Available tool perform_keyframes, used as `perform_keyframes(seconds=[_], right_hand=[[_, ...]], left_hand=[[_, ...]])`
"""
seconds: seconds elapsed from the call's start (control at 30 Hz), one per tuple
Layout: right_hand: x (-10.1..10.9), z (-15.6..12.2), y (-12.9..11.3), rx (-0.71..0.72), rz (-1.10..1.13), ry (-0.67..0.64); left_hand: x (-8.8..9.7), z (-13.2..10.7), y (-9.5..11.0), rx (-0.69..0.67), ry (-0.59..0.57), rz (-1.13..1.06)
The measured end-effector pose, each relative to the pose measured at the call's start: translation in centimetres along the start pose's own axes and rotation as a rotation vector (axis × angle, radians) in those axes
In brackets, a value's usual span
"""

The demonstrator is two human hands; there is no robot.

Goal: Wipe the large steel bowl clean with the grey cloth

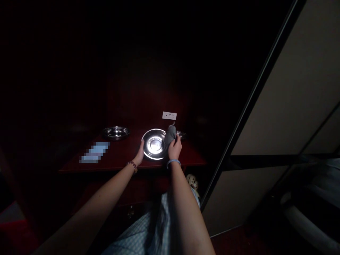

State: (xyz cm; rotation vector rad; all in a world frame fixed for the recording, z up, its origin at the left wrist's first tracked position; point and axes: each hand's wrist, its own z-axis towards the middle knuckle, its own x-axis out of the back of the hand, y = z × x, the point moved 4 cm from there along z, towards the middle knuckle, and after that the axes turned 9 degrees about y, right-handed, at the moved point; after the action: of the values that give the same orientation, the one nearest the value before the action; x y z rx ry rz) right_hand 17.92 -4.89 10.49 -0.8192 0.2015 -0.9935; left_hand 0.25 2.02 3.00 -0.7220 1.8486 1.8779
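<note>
A round, shiny metal plate (155, 144) is tilted up toward me above the desk. My left hand (139, 154) grips its left rim, thumb on the near face. At the plate's right edge, my right hand (175, 147) is closed on a grey cloth (170, 134), which lies against the rim and hides part of it. Behind that hand, a second metal dish (181, 135) shows only in part. Farther left on the desk rests another metal dish (116, 132), its hollow facing up.
The dark red desk (117, 159) has a blurred, pixelated light-blue patch (95, 152) on its left. A white wall socket (169, 115) is set in the back panel. Below the desk edge are a drawer knob (130, 211) and a pale spotted object (192, 181). A sliding door (265, 141) stands right.
</note>
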Motion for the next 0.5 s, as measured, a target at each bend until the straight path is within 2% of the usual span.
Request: perform_keyframes(seconds=[0.13,0.2,0.23,0.3,0.33,0.4,0.5], right_hand=[[0.4,0.3,3.1,-0.296,0.023,0.241],[-0.2,0.3,4.8,-0.414,0.063,0.287],[-0.6,0.3,5.3,-0.411,0.089,0.284],[-2.0,0.5,5.2,-0.276,0.082,0.127],[-2.7,0.5,4.8,-0.189,0.037,0.014],[-3.4,0.4,3.8,-0.018,-0.033,-0.133],[-3.2,0.7,2.5,0.167,-0.067,-0.21]], left_hand=[[0.4,-0.3,0.3,-0.063,0.103,0.076],[0.8,0.0,0.1,-0.099,0.142,0.095],[1.0,0.2,-0.1,-0.103,0.147,0.096],[1.1,0.6,-0.5,-0.1,0.121,0.096],[1.3,0.7,-0.6,-0.101,0.132,0.096],[1.6,0.7,-0.6,-0.114,0.166,0.08],[1.9,0.7,-0.6,-0.106,0.186,0.078]])
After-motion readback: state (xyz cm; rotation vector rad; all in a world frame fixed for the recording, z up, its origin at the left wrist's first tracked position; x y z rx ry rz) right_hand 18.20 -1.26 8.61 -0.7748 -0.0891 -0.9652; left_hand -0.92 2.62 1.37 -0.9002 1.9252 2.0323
